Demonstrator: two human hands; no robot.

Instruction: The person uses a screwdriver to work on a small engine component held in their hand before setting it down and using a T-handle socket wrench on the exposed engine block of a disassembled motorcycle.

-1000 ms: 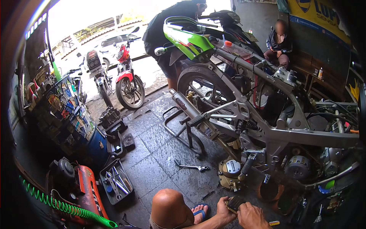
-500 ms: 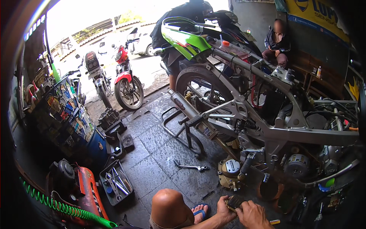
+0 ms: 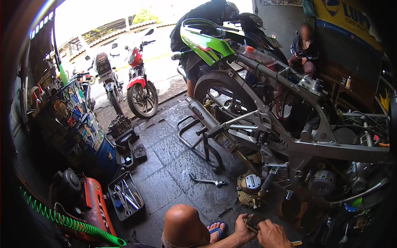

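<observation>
My left hand (image 3: 243, 230) is closed around a small dark part (image 3: 252, 222) with a gold-coloured edge, low in the picture to the right of my bent knee. Its exact kind is unclear. Against the part's right side, my right hand (image 3: 273, 235) has its fingers curled; whether they pinch something small is hidden. Just beyond the hands, a gold-coloured engine cover (image 3: 246, 194) with a silver round cap lies on the floor beneath the motorcycle frame (image 3: 285, 144). A metal lever (image 3: 209, 181) rests on the tiles farther left.
A grey tool tray (image 3: 138, 208) holding wrenches stands left of my knee, beside a red compressor tank (image 3: 99, 202) and a green coiled hose (image 3: 70, 223). A motorcycle stand (image 3: 182, 136) sits mid-floor. One person bends behind the green tail fairing (image 3: 206, 41); another sits at the back right.
The view has shifted slightly. My right hand has moved a little along the part's right side, while my left hand keeps its hold on it.
</observation>
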